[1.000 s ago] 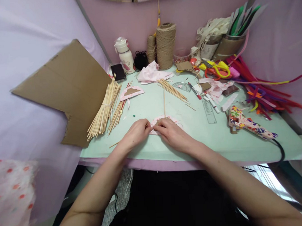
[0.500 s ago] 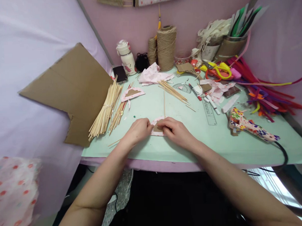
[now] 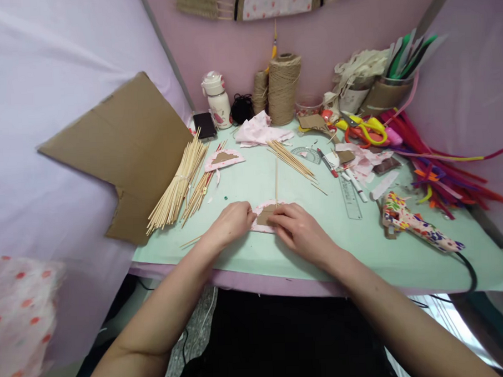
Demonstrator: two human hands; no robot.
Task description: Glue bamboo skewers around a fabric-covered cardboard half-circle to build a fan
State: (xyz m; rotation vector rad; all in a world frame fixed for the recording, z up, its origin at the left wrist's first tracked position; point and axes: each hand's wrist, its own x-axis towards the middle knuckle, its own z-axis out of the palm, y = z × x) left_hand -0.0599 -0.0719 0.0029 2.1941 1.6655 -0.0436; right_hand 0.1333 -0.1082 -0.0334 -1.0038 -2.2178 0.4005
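Pinching a fabric-edged cardboard piece with both my left hand and right hand, fingers closed, on the mint-green table between pink walls.

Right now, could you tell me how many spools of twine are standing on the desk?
2: a large twine spool at the back by the wall, and a smaller spool just to its left, touching it. Clutter may hide others.
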